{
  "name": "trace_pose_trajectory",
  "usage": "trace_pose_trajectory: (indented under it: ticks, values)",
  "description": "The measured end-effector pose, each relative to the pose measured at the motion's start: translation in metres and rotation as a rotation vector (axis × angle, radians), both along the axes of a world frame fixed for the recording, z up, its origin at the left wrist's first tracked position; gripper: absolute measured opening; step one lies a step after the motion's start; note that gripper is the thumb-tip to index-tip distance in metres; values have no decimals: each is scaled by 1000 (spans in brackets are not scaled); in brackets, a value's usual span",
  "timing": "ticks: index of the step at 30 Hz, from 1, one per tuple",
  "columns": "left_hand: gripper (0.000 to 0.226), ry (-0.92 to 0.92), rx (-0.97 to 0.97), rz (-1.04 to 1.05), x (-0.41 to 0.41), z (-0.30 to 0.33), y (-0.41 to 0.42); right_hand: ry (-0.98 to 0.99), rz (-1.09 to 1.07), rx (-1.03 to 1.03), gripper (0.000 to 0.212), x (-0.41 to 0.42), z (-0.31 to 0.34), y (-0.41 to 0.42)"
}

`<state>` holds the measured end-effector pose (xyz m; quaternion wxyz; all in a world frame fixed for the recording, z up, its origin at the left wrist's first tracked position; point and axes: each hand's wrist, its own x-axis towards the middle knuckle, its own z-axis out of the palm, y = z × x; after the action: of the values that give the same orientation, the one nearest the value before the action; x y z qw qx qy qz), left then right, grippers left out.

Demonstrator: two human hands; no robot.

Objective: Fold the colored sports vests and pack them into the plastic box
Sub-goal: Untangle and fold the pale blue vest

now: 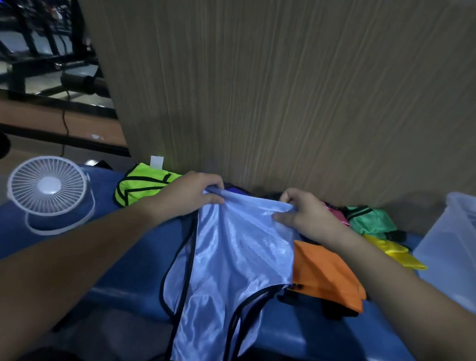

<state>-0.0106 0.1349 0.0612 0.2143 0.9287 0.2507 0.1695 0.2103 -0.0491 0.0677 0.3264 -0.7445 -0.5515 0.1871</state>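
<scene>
Two hands pinch the light blue vest (234,253): left hand (186,196) and right hand (303,216) at its far edge. Its slick lower half overhangs the blue bench (130,257), apparently unsupported; loosen either pinch and it slides off, away from the plastic box (462,252).

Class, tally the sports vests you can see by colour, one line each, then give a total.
Light blue vest: 1
Neon green vest: 1
Orange vest: 1
Yellow vest: 1
Green vest: 1
Pink vest: 1
Total: 6, though darker vests may lie hidden behind.
</scene>
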Motion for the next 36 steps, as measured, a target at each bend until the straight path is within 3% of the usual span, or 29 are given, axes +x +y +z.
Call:
trace_pose_trajectory:
  ticks: [6, 10, 14, 17, 23, 36]
  values:
    - [20, -22, -54, -46, -52, 56, -32, 132, 60, 48, 6, -26, 52, -35]
    - [35, 99, -47, -62, -89, 84, -58, 168, 96, 93, 7, -49, 81, -67]
    - [26, 108, 51, -64, -122, 109, -83, 156, 153, 166, 8, -78, 105, -92]
    - [22, 14, 61, -7, -141, 129, -99, 131, 171, 233, 16, -97, 121, -103]
    - [14, -303, -252, 132, -171, 151, -117, -7, 82, 367, 18, -123, 140, -107]
    - [13, -143, -145, 120, -198, 152, -108, 9, 138, 330, 18, -131, 129, -93]
